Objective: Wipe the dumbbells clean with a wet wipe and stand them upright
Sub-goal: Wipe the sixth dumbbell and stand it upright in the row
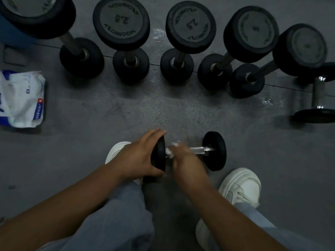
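**Wiping the bar, dumbbell lying flat**

The dumbbell (214, 151) lies on the floor (163, 109). L grip (139, 156) curls round its left plate, prob. to stop it rolling. R grip (186, 160), blurred, pinches a wipe (171, 148) against the bar next to that plate. Beyond the dumbbell a row (190, 26) of five stands upright, and the pack (21, 98) lies far left of it.

A small dumbbell (213, 151) with black plates and a chrome handle is seen lying horizontally. A white wet wipe (170, 149) is bunched against its handle. Beyond, five black dumbbells (121, 22) are stood upright in a row.
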The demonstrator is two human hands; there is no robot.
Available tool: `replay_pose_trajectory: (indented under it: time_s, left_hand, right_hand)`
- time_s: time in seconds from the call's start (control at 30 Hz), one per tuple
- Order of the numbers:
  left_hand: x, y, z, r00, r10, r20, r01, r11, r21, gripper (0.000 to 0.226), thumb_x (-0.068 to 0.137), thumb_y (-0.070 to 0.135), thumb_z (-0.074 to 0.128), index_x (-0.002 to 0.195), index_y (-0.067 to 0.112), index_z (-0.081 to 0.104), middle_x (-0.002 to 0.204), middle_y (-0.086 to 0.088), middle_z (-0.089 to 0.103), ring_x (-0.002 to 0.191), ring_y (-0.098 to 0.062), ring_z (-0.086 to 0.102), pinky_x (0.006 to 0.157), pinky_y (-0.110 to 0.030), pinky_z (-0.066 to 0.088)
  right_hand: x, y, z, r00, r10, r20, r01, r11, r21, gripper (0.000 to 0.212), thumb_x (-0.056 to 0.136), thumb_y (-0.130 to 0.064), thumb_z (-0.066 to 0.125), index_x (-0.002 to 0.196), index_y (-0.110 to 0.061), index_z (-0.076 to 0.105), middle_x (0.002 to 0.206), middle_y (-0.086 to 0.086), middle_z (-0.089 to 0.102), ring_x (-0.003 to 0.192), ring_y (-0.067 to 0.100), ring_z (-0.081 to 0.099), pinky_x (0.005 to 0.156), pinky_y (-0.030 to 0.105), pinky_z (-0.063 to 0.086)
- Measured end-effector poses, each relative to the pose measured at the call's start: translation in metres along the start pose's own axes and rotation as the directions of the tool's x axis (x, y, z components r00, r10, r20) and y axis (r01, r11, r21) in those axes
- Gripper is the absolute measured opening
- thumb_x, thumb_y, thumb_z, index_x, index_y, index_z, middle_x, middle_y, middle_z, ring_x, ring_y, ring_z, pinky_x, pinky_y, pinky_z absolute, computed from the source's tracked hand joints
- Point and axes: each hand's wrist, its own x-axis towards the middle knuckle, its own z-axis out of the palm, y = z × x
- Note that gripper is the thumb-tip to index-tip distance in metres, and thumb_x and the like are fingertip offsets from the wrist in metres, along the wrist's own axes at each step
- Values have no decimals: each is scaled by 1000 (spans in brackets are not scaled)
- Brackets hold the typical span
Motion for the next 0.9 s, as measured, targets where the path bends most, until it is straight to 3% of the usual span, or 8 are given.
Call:
replay_pose_trajectory:
  time_s: [0.07,0.2,0.33,0.47,0.6,0.73,0.83,0.9]
  left_hand:
    - [7,0,-14,992,-54,-113,39,991,-131,111,58,60,85,150,42,25,155,15,31,138,-6,38,108,-26,38]
    - [30,6,-43,953,21,-303,-53,994,-98,83,77,50,78,147,32,37,150,9,40,137,-10,38,111,-41,40]
    - [64,9,-60,992,94,-79,-68,959,275,113,70,56,79,157,27,13,165,7,3,151,-17,8,119,-39,21]
    - [95,-8,-88,984,40,-173,-25,996,90,106,66,62,79,152,25,28,158,0,29,144,-17,30,117,-42,31]
    - [106,-2,-90,889,63,-453,-76,997,-12,76,82,59,59,140,11,49,144,-7,47,133,-18,45,113,-25,32]
    - [109,-1,-86,974,24,-226,23,979,204,118,64,48,85,156,20,16,165,-2,7,149,-21,18,117,-35,24]
    - [114,-5,-90,965,88,-248,-37,979,202,119,58,37,89,155,16,22,164,-3,13,147,-22,23,115,-36,29]
    - [111,-4,-90,963,92,-254,-55,987,151,112,59,39,89,152,16,29,161,-3,21,145,-22,27,116,-33,28]
  right_hand:
    - [11,0,-11,997,-71,-4,71,996,56,40,96,-13,50,134,-25,57,146,0,48,132,15,47,109,26,35]
    - [65,11,-51,929,328,-171,-294,935,198,39,98,-14,42,128,-33,59,128,-7,58,100,7,53,81,13,35]
    - [101,-24,-32,987,-71,-146,68,997,-26,39,91,-19,36,121,-24,59,121,8,60,105,29,60,90,35,48]
    - [136,-3,-63,946,194,-258,-181,981,76,32,97,-21,45,122,-27,63,120,5,63,108,26,60,90,28,45]
    - [139,-17,-57,961,-148,-235,141,989,-45,43,91,-11,47,130,-26,58,138,-1,55,120,22,56,97,26,43]
    - [157,-10,-70,912,147,-383,-122,988,91,40,94,-11,46,129,-24,61,132,3,60,116,24,58,92,27,43]
    - [149,-34,-51,958,-142,-249,136,990,-38,42,89,-13,43,127,-22,60,134,3,58,114,27,59,94,36,49]
    - [150,-24,-56,964,-101,-246,92,995,-47,45,90,-15,42,132,-23,57,136,1,57,116,27,59,95,38,49]
